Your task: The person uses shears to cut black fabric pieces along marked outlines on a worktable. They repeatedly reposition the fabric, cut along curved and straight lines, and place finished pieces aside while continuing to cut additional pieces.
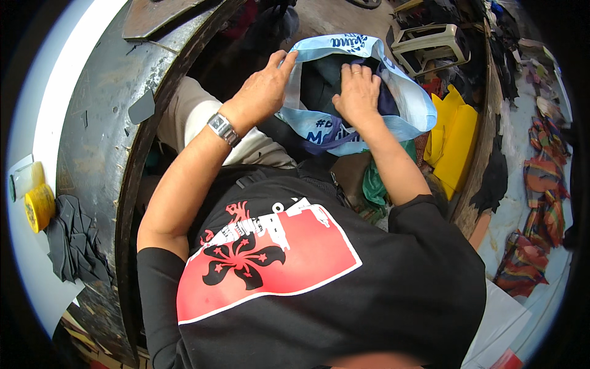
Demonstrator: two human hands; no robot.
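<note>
A light blue bag (421, 114) with dark printing and dark blue handles is held wide open in front of me. My left hand (261, 89), with a metal watch on its wrist, pinches the bag's rim at the left. Inside the mouth, my right hand (358, 92) lies over the dark cloth-like contents (322, 80), palm down and fingers stretched forward. A ring is on one of its fingers. How deep the contents go is hidden.
A dark, worn workbench (101, 123) curves along my left, bearing a stack of dark cut pieces (77, 240) and a yellow roll (39, 208). To the right are yellow sheets (453, 141), a pale plastic stool (430, 46) and patterned cloth scraps (544, 190). Green plastic (375, 184) lies below the bag.
</note>
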